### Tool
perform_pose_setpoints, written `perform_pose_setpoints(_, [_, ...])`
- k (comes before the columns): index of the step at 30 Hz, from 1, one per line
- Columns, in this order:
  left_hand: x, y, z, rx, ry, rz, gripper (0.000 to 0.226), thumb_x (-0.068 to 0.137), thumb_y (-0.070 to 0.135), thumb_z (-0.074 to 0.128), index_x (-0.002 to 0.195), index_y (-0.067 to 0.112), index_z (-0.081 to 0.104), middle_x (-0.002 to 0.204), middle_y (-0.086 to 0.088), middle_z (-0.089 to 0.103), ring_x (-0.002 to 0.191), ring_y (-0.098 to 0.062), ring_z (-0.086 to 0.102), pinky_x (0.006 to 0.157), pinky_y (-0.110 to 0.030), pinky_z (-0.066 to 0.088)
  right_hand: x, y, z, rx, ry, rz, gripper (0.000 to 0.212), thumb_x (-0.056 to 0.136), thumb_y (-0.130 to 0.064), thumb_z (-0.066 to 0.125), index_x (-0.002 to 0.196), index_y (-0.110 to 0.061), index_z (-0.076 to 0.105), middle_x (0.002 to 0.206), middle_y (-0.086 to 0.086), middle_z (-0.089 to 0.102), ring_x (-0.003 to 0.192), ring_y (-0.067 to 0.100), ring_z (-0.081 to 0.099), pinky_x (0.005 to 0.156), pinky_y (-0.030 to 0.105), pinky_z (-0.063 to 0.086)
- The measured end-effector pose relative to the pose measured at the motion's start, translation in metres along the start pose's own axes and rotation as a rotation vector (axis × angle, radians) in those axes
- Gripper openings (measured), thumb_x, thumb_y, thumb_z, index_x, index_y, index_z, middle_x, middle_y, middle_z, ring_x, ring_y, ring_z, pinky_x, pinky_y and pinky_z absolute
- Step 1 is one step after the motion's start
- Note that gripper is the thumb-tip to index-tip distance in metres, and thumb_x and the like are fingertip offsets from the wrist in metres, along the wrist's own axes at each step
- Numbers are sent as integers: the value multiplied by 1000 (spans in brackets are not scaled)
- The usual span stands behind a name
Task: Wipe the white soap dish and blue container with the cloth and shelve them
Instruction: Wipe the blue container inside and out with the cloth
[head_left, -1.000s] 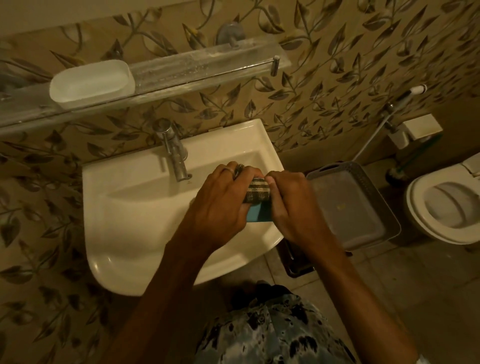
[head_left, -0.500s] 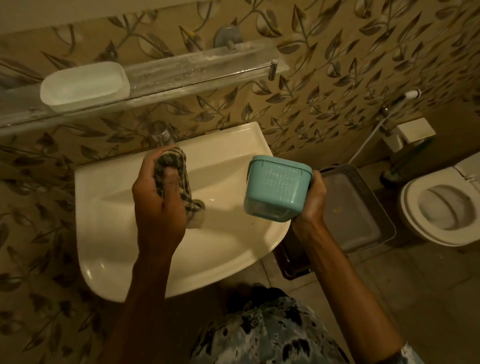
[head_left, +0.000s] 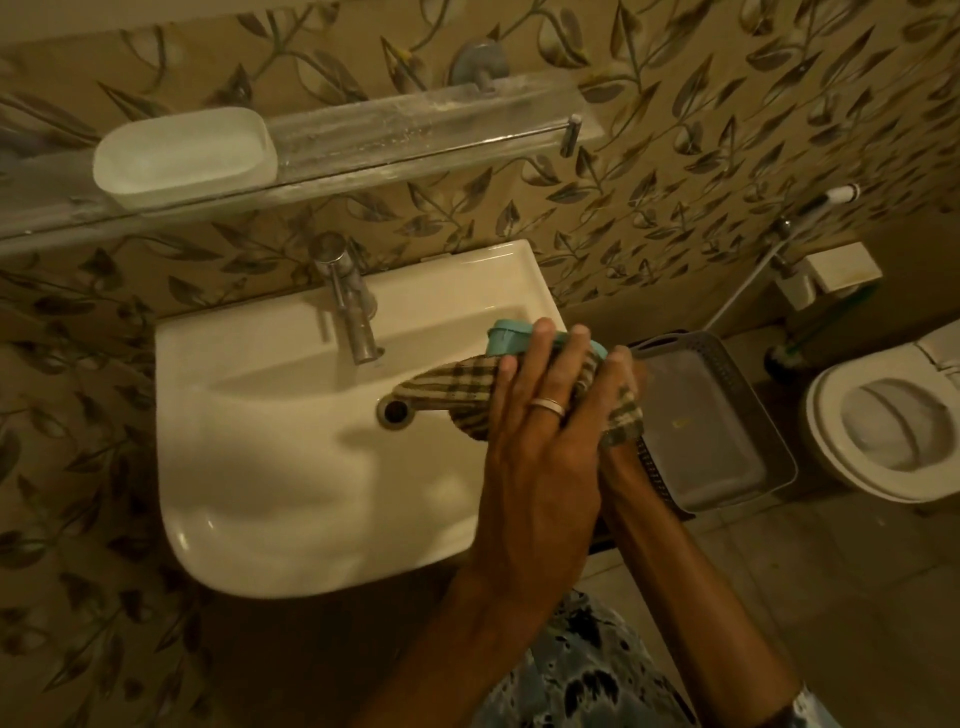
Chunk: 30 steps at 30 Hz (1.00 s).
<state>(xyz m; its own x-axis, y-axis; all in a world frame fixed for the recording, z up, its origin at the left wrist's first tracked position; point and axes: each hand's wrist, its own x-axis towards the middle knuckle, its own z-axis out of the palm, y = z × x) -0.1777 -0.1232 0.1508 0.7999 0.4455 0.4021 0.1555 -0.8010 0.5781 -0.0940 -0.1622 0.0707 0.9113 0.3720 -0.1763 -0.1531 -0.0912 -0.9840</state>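
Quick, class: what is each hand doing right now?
Left hand: open, straight fingers pressing the cloth onto the blue container.
Right hand: mostly hidden, gripping the blue container from beneath.

free: shelf (head_left: 415, 140) bare right of soap dish (head_left: 182, 153) | obstacles: tap (head_left: 348, 306) upright below shelf, rail post (head_left: 571, 135) at its right end

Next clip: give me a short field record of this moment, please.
left hand: flat fingers press the checked cloth against the blue container
right hand: mostly hidden, holds the blue container from below
white soap dish: on the glass shelf, untouched
location: over the sink, right side
stage: wiping blue container; not yet shelved
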Motion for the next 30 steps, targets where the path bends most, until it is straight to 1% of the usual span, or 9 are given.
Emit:
perform_pose_setpoints(4, [12,-31,-20,-170,16,-223,51,88,10,34,137,22,42,152,1,26,143,-17,16,110,-31,35,9,-35,10,195,136,0,41,73,-39,44,37,-25,58,44,-5,53,50,10,52,59,36,37])
perform_pose_setpoints(8, [10,-29,-24,-196,71,-275,47,90,7,41,134,21,45,150,0,31,142,-17,21,107,-11,30,3,-35,16,166,139,76,35,66,-50,45,49,-23,58,68,12,55,70,29,55,66,42,43])
perform_pose_setpoints(11, [-5,-2,-7,-58,44,-50,45,85,7,43,129,13,52,146,-4,38,140,-21,22,109,-38,35,2,-35,11,-27,174,-88,33,88,-27,56,57,-26,44,63,-5,48,56,1,52,58,31,42])
perform_pose_setpoints(13, [-1,-6,-8,-29,24,-12,46,85,9,41,130,13,52,145,-8,42,140,-20,23,109,-40,33,3,-35,12,-41,164,-152,35,86,-31,55,53,-25,47,62,-12,46,54,-2,47,55,28,39])
perform_pose_setpoints(16, [23,-29,-25,-136,21,-226,47,90,0,45,134,19,47,152,-3,29,141,-12,15,95,4,26,7,-41,18,232,102,-72,37,66,-46,44,39,-24,56,44,-8,48,45,3,45,52,28,32])
perform_pose_setpoints(18, [27,-33,-29,-88,63,-286,45,91,5,44,133,19,48,151,-5,33,142,-17,19,86,15,15,8,-43,22,211,95,-68,36,65,-43,43,37,-25,56,41,-8,50,43,2,47,51,26,32])
perform_pose_setpoints(23, [-1,-1,-14,-4,13,58,45,85,13,40,127,12,56,142,-8,46,137,-25,35,110,-38,36,-6,-13,6,86,11,-6,38,94,-6,43,77,-38,54,82,-7,59,70,-9,51,63,10,43])
perform_pose_setpoints(27, [19,-28,-30,-205,39,-200,45,89,7,43,131,22,47,147,-3,38,138,-17,29,94,-12,46,-3,-36,16,186,66,-107,36,68,-42,45,40,-24,56,43,-10,49,43,2,45,52,28,30])
perform_pose_setpoints(30, [21,-43,-34,-236,115,-348,43,92,3,48,131,21,51,145,-2,44,139,-16,33,108,-21,37,-1,-35,17,143,79,-68,38,60,-49,40,37,-23,55,41,-7,48,47,8,45,56,31,30])
